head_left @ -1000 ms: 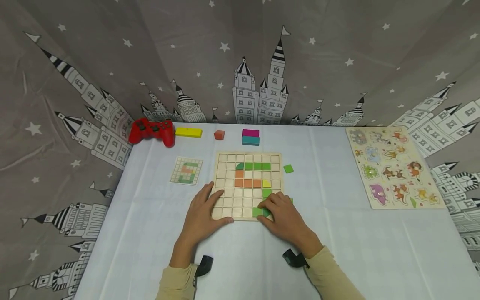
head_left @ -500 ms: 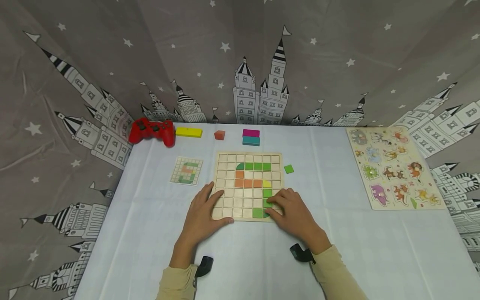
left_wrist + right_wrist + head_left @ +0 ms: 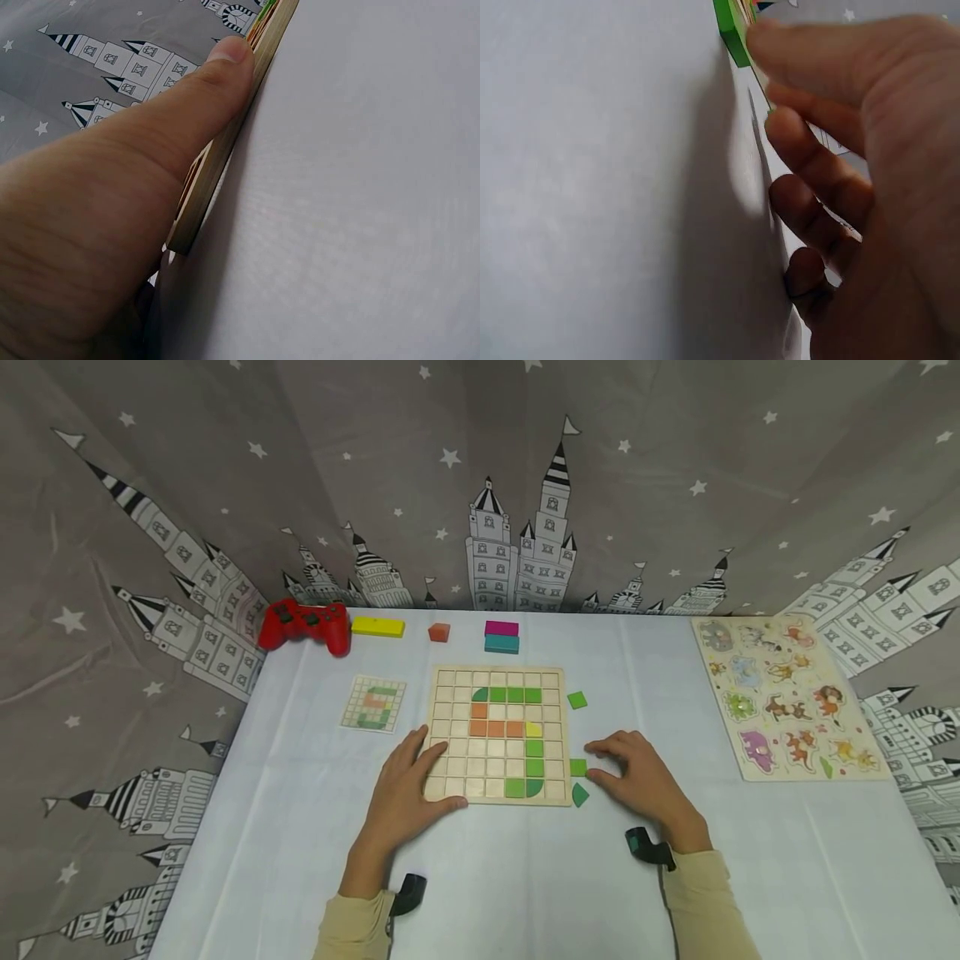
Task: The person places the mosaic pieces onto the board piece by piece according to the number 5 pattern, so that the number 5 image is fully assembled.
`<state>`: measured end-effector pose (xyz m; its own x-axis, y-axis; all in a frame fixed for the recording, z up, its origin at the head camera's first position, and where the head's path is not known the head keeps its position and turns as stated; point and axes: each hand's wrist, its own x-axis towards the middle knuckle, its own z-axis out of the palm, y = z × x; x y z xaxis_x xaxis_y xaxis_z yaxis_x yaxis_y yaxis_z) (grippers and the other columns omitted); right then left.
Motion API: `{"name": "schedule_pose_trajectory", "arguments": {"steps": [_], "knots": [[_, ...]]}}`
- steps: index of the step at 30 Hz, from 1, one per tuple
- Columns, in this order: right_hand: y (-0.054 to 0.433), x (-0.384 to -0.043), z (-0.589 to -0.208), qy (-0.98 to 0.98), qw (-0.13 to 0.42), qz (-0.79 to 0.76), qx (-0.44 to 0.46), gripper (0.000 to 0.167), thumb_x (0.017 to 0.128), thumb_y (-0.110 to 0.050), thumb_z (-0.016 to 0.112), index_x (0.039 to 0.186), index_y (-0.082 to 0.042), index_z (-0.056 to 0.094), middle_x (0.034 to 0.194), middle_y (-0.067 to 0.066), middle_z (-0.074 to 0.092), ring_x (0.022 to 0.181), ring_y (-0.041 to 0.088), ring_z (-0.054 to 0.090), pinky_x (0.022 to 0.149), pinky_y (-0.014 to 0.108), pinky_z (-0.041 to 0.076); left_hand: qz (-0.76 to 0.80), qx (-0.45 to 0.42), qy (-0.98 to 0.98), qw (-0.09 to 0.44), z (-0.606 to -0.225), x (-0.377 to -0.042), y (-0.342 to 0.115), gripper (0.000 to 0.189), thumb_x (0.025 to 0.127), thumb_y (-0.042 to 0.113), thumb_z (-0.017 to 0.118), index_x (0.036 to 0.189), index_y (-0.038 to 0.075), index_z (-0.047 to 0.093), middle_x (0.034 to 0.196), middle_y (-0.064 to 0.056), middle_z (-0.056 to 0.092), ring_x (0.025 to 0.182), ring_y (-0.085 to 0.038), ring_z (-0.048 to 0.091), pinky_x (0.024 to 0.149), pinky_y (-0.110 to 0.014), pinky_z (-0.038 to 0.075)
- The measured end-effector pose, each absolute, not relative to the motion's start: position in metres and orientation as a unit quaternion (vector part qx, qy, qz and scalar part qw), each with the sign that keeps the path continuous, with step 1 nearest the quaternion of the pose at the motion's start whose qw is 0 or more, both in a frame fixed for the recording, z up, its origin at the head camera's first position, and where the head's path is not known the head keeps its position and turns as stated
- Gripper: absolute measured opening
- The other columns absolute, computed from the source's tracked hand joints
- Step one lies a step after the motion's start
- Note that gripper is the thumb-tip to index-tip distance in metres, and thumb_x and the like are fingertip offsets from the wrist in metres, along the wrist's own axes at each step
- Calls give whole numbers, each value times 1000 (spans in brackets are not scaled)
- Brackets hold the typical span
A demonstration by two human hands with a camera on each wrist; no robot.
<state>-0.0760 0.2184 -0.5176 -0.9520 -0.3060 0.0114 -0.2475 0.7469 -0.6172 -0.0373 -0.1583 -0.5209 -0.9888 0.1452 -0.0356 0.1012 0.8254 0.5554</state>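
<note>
A wooden grid board (image 3: 477, 767) lies on the white cloth, with green, orange and yellow tiles set in a bent line. My left hand (image 3: 405, 797) rests at its near left corner, fingers along the left side and thumb (image 3: 217, 75) against the front edge. To the right of the board, my right hand (image 3: 645, 781) holds nothing; its thumb and index finger are parted beside a loose green square tile (image 3: 578, 767). Just in front of that square is a dark green rounded tile (image 3: 580, 795). Another green square (image 3: 577, 700) lies farther back.
A small pattern card (image 3: 373, 702) is left of the board. Along the back stand a red game controller (image 3: 306, 627), a yellow block (image 3: 378, 627), an orange block (image 3: 438, 632) and stacked magenta and teal blocks (image 3: 502, 644). An animal puzzle board (image 3: 765, 681) lies far right.
My right hand has let go of the tiles at the board's near right part and moved right, off the board, uncovering the loose green tiles. My left hand has stayed put.
</note>
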Motion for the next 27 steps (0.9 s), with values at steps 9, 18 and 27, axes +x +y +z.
{"name": "schedule_pose_trajectory", "arguments": {"steps": [9,18,27], "knots": [[215,-75,-515,938,42,-300,-169,32,83,-21,85,114,-18,77,104,-1,70,100,19,53,88,42,45,288,66,955,32,-522,-37,-159,93,71,57,87,148,17,54,167,-11,30,155,-37,25,121,-63,28],[209,-74,-512,950,41,-267,-158,31,84,-22,83,114,-19,76,101,-3,69,96,18,51,86,39,43,286,61,955,42,-522,-38,-158,95,71,59,86,150,18,52,168,-10,27,156,-36,22,123,-63,26],[205,-74,-513,951,37,-257,-166,27,86,-20,81,111,-14,73,90,-5,62,90,16,48,83,37,41,289,61,955,42,-521,-38,-158,95,71,58,86,149,17,52,168,-10,27,156,-36,22,123,-62,26]]}}
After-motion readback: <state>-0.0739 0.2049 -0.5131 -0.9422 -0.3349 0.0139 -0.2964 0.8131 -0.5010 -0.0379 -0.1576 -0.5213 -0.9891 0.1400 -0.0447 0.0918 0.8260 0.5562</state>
